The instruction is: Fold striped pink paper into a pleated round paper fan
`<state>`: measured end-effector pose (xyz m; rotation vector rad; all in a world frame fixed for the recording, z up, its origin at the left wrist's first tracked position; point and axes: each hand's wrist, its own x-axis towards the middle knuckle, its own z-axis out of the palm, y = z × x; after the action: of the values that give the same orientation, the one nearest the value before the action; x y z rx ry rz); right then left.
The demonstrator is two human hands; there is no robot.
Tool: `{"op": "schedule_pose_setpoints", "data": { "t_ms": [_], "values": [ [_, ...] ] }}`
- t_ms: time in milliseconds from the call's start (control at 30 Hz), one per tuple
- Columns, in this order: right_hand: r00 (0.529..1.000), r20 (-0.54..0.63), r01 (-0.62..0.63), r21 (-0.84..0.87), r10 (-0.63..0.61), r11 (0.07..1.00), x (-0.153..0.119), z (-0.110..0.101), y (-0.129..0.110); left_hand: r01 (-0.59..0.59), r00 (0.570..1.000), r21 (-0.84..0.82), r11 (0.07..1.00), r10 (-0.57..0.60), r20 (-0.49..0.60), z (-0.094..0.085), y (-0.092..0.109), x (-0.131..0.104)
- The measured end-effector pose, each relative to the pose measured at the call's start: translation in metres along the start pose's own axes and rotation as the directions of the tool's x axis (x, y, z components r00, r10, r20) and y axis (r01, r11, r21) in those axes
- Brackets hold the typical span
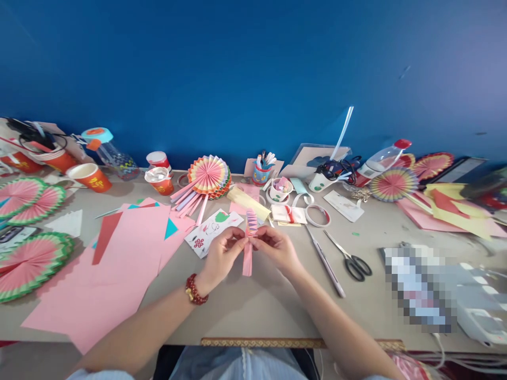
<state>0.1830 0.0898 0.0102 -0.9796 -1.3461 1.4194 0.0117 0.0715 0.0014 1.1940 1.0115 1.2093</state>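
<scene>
Between my two hands, over the middle of the table, is a narrow pleated pink paper strip (247, 258) with purple-striped folds at its upper end. My left hand (225, 250) pinches it from the left with thumb and fingers, a red beaded bracelet on that wrist. From the right, my right hand (277, 248) pinches the same paper at about the same height, the thumbs nearly meeting. Behind my left hand lies a white card (209, 229) with red and green drawings. To the right of my right hand are a pink-grey pen (327, 264) and black-handled scissors (354, 264).
Large pink paper sheets (122, 264) cover the left side, near green-edged paper fans (31, 264). A round folded fan (208, 177), paper cups (160, 182) and a tape roll (318, 215) stand farther back. At right are a blurred phone (418, 290) and a power strip (481, 301).
</scene>
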Motion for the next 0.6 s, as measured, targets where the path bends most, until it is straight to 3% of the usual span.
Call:
{"op": "schedule_pose_setpoints", "data": {
  "t_ms": [233,433,600],
  "values": [
    [0.999,0.025,-0.046,0.026,0.045,0.999,-0.005,0.000,-0.011,0.090,0.994,-0.185,0.979,-0.076,0.078,0.002,0.005,0.001],
    [0.999,-0.045,-0.027,-0.012,0.027,1.000,-0.012,-0.005,0.000,0.118,0.989,-0.104,0.988,-0.108,0.096,0.000,0.004,0.002],
    [0.999,-0.030,-0.035,-0.047,0.033,0.998,-0.010,-0.012,0.011,0.108,0.986,-0.072,0.992,-0.097,0.138,-0.002,-0.001,0.005]
  ]
}}
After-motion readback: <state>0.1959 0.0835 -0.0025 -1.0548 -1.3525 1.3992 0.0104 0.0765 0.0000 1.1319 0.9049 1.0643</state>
